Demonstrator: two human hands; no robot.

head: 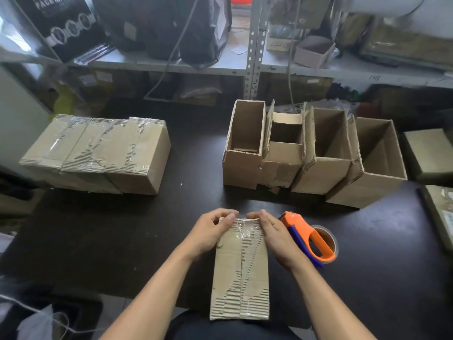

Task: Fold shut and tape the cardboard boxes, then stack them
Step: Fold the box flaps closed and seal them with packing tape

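both hands (241, 235) press tape, seemingly, onto a closed cardboard box (241, 273).

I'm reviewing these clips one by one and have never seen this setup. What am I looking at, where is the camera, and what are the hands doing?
There is no robot, just a person's bare hands, filmed by one head-worn camera looking down. The left hand and right hand grip the far end of a closed box, thumbs pressing tape down. Right of it on the dark table lies an orange tape dispenser. Farther back, four open boxes stand in a row, and taped boxes sit at left.
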